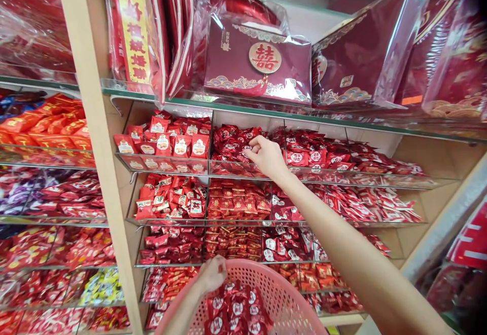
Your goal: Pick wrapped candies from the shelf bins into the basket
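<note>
My right hand point(266, 156) reaches into an upper shelf compartment, thumb and fingers pinched at a dark red candy packet point(246, 149) with a pale round label. The packet lies among several of the same kind, and whether it is lifted off them I cannot tell. Low in the view, my left hand point(212, 276) is closed on the rim of a pink plastic basket point(279, 276) with a perforated wall. Inside the basket lies a heap of dark red candy packets point(238, 308) with white round labels. The basket's lower part is out of view.
Glass-fronted shelves point(243, 222) of wrapped sweets rise in tiers behind the basket. Red packets with pale pictures point(181, 145) fill the compartment to the left. Above, a glass ledge point(262, 106) carries maroon gift bags point(232, 64). A wooden post point(95, 137) stands at left.
</note>
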A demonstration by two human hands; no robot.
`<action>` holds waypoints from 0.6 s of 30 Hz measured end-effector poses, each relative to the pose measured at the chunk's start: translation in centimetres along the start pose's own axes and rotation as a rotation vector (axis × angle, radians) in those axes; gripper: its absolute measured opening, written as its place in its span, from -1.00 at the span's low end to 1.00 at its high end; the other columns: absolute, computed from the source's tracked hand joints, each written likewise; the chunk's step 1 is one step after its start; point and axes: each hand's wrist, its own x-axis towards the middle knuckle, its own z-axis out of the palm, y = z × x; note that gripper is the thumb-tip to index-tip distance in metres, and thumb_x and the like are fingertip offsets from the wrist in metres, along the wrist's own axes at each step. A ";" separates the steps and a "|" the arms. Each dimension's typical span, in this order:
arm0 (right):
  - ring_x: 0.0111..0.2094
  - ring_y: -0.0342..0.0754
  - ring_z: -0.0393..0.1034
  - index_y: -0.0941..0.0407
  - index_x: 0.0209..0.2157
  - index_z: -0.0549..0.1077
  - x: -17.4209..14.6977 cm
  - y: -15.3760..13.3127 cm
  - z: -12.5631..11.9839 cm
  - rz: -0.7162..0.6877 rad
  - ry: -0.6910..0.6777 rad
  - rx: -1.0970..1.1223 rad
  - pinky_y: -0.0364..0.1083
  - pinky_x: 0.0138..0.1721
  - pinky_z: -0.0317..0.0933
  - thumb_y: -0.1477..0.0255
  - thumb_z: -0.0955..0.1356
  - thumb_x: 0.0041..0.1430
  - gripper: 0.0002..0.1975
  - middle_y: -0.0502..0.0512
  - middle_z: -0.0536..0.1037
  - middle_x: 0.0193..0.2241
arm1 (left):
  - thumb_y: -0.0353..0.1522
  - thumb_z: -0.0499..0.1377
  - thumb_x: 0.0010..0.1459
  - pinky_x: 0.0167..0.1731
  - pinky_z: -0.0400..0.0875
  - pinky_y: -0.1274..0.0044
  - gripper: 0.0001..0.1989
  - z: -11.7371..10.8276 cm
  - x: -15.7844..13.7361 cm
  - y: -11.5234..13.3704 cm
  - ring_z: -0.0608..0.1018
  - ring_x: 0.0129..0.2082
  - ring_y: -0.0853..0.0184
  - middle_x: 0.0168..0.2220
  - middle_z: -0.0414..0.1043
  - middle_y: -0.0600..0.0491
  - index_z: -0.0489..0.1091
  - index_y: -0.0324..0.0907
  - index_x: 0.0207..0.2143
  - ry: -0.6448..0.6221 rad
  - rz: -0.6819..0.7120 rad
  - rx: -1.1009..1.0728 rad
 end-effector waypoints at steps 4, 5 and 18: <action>-0.24 0.09 0.40 0.16 -0.26 0.40 2.1 -2.4 1.4 0.077 -0.179 -0.276 0.01 -0.26 0.26 0.19 0.40 -0.06 -0.63 0.22 0.51 -0.29 | -0.46 0.09 -0.10 -0.30 0.23 0.61 -0.92 0.1 0.2 -0.2 0.47 -0.30 0.39 -0.29 0.46 0.17 0.35 -0.14 -0.51 0.007 0.008 0.001; -0.21 0.11 0.40 0.17 -0.25 0.41 2.3 -2.9 1.7 0.091 -0.219 -0.319 0.02 -0.25 0.26 0.20 0.42 -0.07 -0.61 0.25 0.50 -0.25 | -0.46 0.09 -0.10 -0.30 0.23 0.61 -0.92 0.1 0.2 -0.3 0.47 -0.29 0.39 -0.29 0.46 0.17 0.35 -0.14 -0.51 0.007 0.011 0.000; -0.35 -0.01 0.43 0.15 -0.50 0.45 2.5 -0.6 -0.2 0.145 0.064 0.001 -0.02 -0.26 0.29 0.45 0.30 0.07 -0.87 0.10 0.47 -0.53 | -0.46 0.11 -0.08 -0.21 0.22 0.62 -0.94 -0.2 -0.1 0.0 0.46 -0.21 0.37 -0.22 0.44 0.15 0.34 -0.14 -0.50 -0.018 -0.007 -0.015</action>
